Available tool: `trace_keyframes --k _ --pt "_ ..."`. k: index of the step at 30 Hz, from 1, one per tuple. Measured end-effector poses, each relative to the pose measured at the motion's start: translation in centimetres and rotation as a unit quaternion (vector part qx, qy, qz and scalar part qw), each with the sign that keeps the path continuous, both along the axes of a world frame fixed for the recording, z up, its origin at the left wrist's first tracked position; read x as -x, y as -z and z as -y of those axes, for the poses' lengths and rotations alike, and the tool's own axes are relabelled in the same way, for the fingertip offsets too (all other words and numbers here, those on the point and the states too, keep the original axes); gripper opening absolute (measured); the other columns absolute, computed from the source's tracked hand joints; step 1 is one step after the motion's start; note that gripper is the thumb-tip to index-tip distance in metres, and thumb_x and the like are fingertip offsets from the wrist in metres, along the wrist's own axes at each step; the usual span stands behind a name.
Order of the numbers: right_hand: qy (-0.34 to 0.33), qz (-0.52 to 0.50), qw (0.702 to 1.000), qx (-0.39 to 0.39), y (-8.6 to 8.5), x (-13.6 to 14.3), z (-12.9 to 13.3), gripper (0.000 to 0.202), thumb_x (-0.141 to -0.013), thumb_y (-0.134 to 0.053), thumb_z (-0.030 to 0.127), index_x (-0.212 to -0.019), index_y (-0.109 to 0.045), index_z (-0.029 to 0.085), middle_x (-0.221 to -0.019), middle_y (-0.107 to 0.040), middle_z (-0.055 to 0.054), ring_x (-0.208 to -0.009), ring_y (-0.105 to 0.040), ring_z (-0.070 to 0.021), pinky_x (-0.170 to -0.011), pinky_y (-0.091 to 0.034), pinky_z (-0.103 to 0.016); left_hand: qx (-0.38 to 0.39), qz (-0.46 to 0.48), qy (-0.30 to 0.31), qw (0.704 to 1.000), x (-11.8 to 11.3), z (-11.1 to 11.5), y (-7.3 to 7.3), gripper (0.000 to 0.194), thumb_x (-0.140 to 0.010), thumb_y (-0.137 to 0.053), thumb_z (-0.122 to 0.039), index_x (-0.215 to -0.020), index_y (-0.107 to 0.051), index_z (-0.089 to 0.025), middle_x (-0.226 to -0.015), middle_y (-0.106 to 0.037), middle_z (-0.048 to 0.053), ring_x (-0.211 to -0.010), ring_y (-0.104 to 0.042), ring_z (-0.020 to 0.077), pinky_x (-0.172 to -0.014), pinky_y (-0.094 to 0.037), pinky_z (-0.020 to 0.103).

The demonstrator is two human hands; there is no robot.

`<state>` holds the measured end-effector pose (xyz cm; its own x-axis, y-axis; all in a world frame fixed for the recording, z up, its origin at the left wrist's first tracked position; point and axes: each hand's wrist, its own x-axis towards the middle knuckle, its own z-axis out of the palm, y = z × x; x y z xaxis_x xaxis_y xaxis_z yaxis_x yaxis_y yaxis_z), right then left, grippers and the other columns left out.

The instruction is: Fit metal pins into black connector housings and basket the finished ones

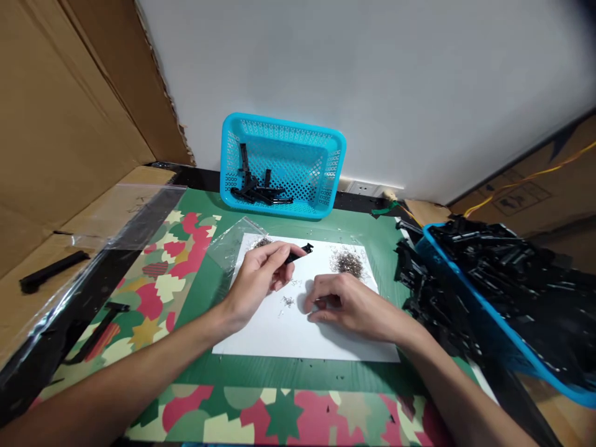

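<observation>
My left hand (263, 273) is closed around a small black plastic part (300, 252), whose end sticks out to the right past the fingertips. My right hand (338, 301) rests low over the white sheet (279, 338), fingers curled; whatever its fingertips hold, if anything, is too small to make out. Between the hands lies a little cluster of tiny metal pieces (288, 302). A larger heap of tiny metal pieces (348, 262) sits behind my right hand, and another small heap (262, 243) is partly covered by my left hand.
A blue basket (283, 211) with several black parts leans against the wall at the back. Another blue basket (493, 313), heaped with black parts, stands at the right, with loose black parts (426, 298) beside it. Single black parts (53, 271) lie at the left.
</observation>
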<state>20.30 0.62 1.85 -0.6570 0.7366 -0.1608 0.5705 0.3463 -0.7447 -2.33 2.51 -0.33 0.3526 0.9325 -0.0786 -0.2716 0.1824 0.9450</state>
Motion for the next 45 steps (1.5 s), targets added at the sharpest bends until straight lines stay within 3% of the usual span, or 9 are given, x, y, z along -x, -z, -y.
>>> trace_keyframes --k 6,12,16,19,25,27,30,34,45 --pt "-0.003 -0.008 1.000 -0.012 -0.8 0.0 0.4 0.013 -0.098 -0.064 0.010 -0.093 -0.072 0.019 -0.096 -0.069 -0.002 -0.081 -0.060 -0.0138 -0.076 -0.045 -0.028 0.037 0.044 0.028 0.998 -0.2 0.2 -0.1 0.027 -0.098 -0.072 -0.043 -0.097 -0.064 -0.017 -0.068 -0.048 -0.005 -0.055 -0.036 0.0060 -0.051 -0.025 0.018" --pt "0.139 -0.166 0.975 0.049 -1.3 -0.4 0.6 0.015 -0.102 -0.067 0.034 -0.095 -0.067 0.020 -0.082 -0.061 0.001 -0.063 -0.042 -0.0105 -0.055 -0.033 -0.026 0.052 0.035 0.043 0.997 -0.2 0.3 -0.5 0.030 -0.099 -0.068 -0.045 -0.092 -0.061 -0.017 -0.069 -0.045 -0.004 -0.054 -0.036 0.0057 -0.051 -0.025 0.017" --pt "0.190 -0.287 0.936 0.076 -0.6 -0.5 0.2 0.015 -0.091 -0.082 0.030 -0.099 -0.073 0.022 -0.090 -0.066 0.000 -0.061 -0.044 -0.0083 -0.050 -0.031 -0.024 0.075 0.031 0.064 0.995 -0.2 0.5 -1.0 0.030 -0.101 -0.064 -0.049 -0.103 -0.061 -0.019 -0.067 -0.039 -0.007 -0.050 -0.030 0.0049 -0.048 -0.019 0.017" --pt "0.192 -0.323 0.924 0.079 -0.1 -0.6 0.0 0.014 -0.086 -0.086 0.025 -0.098 -0.079 0.021 -0.088 -0.072 -0.002 -0.057 -0.044 -0.0071 -0.047 -0.030 -0.023 0.078 0.034 0.068 0.994 -0.2 0.6 -0.8 0.031 -0.104 -0.059 -0.051 -0.112 -0.058 -0.021 -0.064 -0.038 -0.008 -0.049 -0.028 0.0057 -0.048 -0.018 0.017" --pt "0.181 -0.363 0.903 0.143 0.1 -1.0 0.0 0.007 -0.088 -0.084 0.023 -0.091 -0.078 0.020 -0.082 -0.077 -0.005 -0.046 -0.031 -0.0048 -0.040 -0.021 -0.022 0.057 0.027 0.071 0.995 -0.3 0.7 -0.3 0.039 -0.104 -0.056 -0.058 -0.099 -0.058 -0.019 -0.064 -0.048 -0.005 -0.050 -0.033 0.0061 -0.047 -0.022 0.017" --pt "0.172 -0.382 0.896 0.145 0.0 -0.9 -0.1 0.007 -0.088 -0.084 0.023 -0.090 -0.077 0.020 -0.086 -0.077 -0.005 -0.050 -0.037 -0.0059 -0.042 -0.026 -0.021 0.055 0.025 0.076 0.995 -0.3 0.7 -0.3 0.040 -0.103 -0.056 -0.059 -0.099 -0.059 -0.019 -0.064 -0.048 -0.005 -0.050 -0.034 0.0061 -0.047 -0.024 0.017" --pt "0.174 -0.396 0.897 0.094 -0.1 -0.6 -0.2 0.012 -0.085 -0.087 0.024 -0.081 -0.076 0.019 -0.090 -0.067 -0.005 -0.072 -0.051 -0.0118 -0.053 -0.038 -0.022 0.060 0.017 0.086 0.994 -0.3 0.8 -0.2 0.041 -0.102 -0.058 -0.060 -0.098 -0.059 -0.019 -0.063 -0.047 -0.005 -0.052 -0.037 0.0068 -0.048 -0.025 0.017" --pt "0.204 -0.384 0.891 0.128 0.0 -0.5 -0.3 0.018 -0.084 -0.087 0.031 -0.085 -0.072 0.020 -0.083 -0.054 0.001 -0.058 -0.038 -0.0077 -0.045 -0.026 -0.021 0.065 0.023 0.102 0.992 -0.3 0.9 0.0 0.043 -0.100 -0.060 -0.062 -0.095 -0.060 -0.019 -0.060 -0.044 -0.006 -0.051 -0.036 0.0070 -0.048 -0.023 0.018" --pt "0.190 -0.336 0.911 0.149 0.1 0.7 0.3 0.020 -0.093 -0.079 0.035 -0.092 -0.070 0.017 -0.081 -0.065 -0.001 -0.053 -0.039 -0.0056 -0.046 -0.028 -0.021 0.078 0.048 0.166 0.982 -0.3 1.1 0.5 0.050 -0.099 -0.057 -0.069 -0.096 -0.060 -0.019 -0.055 -0.051 -0.005 -0.041 -0.037 0.0063 -0.040 -0.023 0.016"
